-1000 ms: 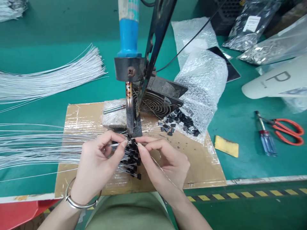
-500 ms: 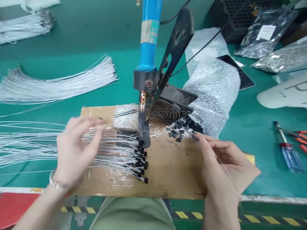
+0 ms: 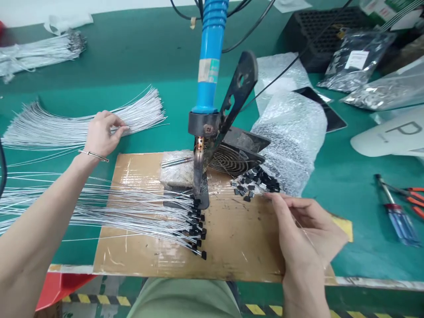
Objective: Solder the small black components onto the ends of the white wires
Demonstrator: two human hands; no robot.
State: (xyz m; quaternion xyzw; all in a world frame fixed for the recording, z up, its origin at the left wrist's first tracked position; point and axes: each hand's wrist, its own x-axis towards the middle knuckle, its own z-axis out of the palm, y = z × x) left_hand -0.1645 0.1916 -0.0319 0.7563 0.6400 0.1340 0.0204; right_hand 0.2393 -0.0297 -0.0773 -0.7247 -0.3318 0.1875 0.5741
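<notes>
My left hand (image 3: 105,131) lies at the near edge of a fanned bundle of thin white wires (image 3: 142,110), its thumb and fingers pinched together on the wires. Close to a pile of small black caps (image 3: 260,179), my right hand (image 3: 303,221) is closed in a pinch. A thin strand (image 3: 308,236) runs back from its fingers across the palm; what sits at the fingertips is too small to make out. Between the hands, wires with black capped ends (image 3: 198,229) lie in rows on a cardboard sheet (image 3: 238,247).
A blue hot-air tool (image 3: 208,57) in a black metal stand (image 3: 240,84) points down above the cardboard. Behind the caps are a fan (image 3: 232,157) and bubble wrap (image 3: 291,137). A screwdriver (image 3: 399,216) and orange-handled pliers (image 3: 414,194) lie at right.
My left hand has moved from above the capped wires up and away to the fanned wire bundle. My right hand has stayed by the black caps. The camera view has shifted slightly.
</notes>
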